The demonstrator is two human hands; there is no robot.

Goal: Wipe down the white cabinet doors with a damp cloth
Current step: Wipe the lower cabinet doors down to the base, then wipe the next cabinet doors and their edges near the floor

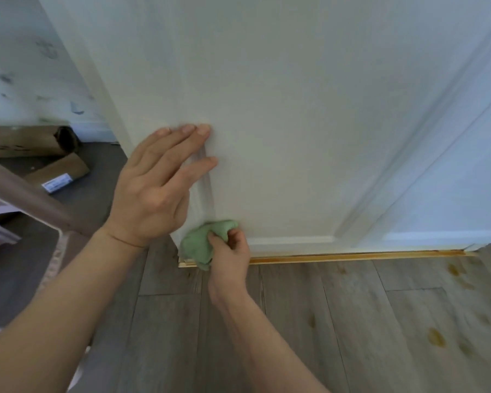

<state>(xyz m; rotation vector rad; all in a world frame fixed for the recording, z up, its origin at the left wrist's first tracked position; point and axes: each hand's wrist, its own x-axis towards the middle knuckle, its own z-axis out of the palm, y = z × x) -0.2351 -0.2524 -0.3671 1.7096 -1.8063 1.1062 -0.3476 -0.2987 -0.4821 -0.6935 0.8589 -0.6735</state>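
Note:
A tall white cabinet door [281,114] fills the middle of the view, reaching down almost to the floor. My left hand [156,182] lies flat against its lower left part, fingers spread and holding nothing. My right hand [230,256] is closed around a bunched green cloth [201,242] and presses it into the door's bottom left corner, by the moulding. Part of the cloth hangs over the door's lower edge.
A second white door panel [451,180] stands to the right. A wooden strip [352,256] runs along the floor under the doors. Grey plank flooring [352,321] carries yellowish stains at the right. Cardboard boxes [60,168] lie at the left, and a chair's frame [26,199] stands near them.

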